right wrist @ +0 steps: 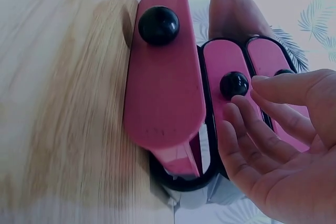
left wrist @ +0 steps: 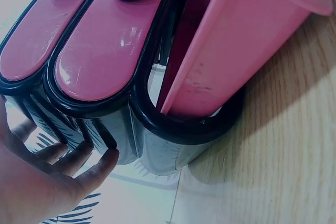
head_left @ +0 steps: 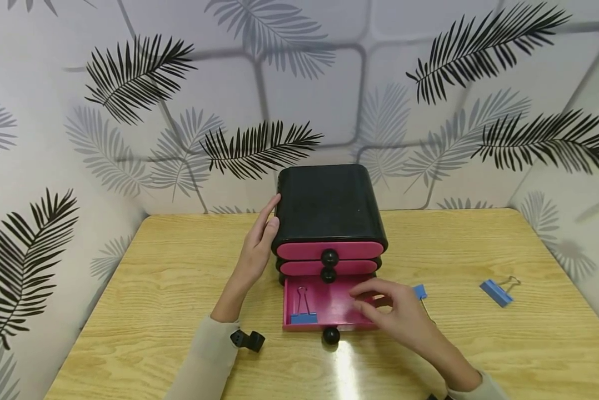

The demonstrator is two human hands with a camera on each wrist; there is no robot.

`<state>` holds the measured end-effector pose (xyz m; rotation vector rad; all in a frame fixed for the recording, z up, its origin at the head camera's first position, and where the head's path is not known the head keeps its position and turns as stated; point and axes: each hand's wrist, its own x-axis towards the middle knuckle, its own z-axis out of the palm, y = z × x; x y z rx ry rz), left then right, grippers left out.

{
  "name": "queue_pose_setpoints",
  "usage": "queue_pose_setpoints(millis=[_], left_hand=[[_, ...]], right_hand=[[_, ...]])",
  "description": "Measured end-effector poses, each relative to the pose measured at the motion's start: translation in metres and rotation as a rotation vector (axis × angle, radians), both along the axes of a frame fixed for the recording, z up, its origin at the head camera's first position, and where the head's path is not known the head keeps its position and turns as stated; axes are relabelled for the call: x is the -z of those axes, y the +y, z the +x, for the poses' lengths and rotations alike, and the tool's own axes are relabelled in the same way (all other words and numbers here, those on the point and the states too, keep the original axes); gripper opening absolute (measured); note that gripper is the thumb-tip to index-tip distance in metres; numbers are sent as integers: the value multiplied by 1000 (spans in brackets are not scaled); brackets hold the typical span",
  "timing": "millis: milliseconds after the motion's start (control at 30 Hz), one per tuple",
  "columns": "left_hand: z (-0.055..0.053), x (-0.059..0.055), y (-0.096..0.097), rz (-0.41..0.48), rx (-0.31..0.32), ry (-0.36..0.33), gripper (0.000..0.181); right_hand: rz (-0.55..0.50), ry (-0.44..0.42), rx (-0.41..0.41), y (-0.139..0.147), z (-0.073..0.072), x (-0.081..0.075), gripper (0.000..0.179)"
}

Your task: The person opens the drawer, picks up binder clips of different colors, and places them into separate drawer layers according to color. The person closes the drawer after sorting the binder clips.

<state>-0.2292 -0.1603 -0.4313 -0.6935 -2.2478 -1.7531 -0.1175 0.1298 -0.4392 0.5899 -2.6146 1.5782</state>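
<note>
A black mini drawer unit [head_left: 329,203] with pink drawer fronts stands on the table, its bottom drawer [head_left: 337,326] pulled out. Inside that drawer, at the left, lies a blue binder clip [head_left: 304,318]. My left hand [head_left: 256,244] rests against the unit's left side, fingers spread along the black casing [left wrist: 121,135]. Over the right part of the open drawer hovers my right hand [head_left: 404,314], thumb and fingers bent loosely and apart. Nothing shows between them in the right wrist view. A second blue binder clip [head_left: 420,291] is partly hidden behind this hand.
Farther right on the wooden table [head_left: 554,328] lies another blue binder clip [head_left: 497,293]. The two upper drawers are closed, each with a round black knob [head_left: 330,257]. A leaf-patterned wall [head_left: 309,100] rises behind the table.
</note>
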Motion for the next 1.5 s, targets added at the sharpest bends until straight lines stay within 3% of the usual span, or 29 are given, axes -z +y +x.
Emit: queue_pose_setpoints(millis=[267,667,1167,1200,1300,1500], left_hand=[[0,1,0,14,0,0,51],[1,0,0,4,-7,-11,52],[-1,-3,-1,-35,-16,-31,52],[2,-8,0,-36,-13,-38,52],[3,-9,2,-41,-19,-33,52],[2,-3,4,-50,-36,-13,53]], right_hand=[[-62,81,23,12,4,2,24],[7,124,117,33,6,-1,18],[-4,209,127,63,4,0,28],[-8,213,128,65,3,-1,29],[-1,208,142,72,1,-2,28],[46,182,184,85,-5,-1,24]])
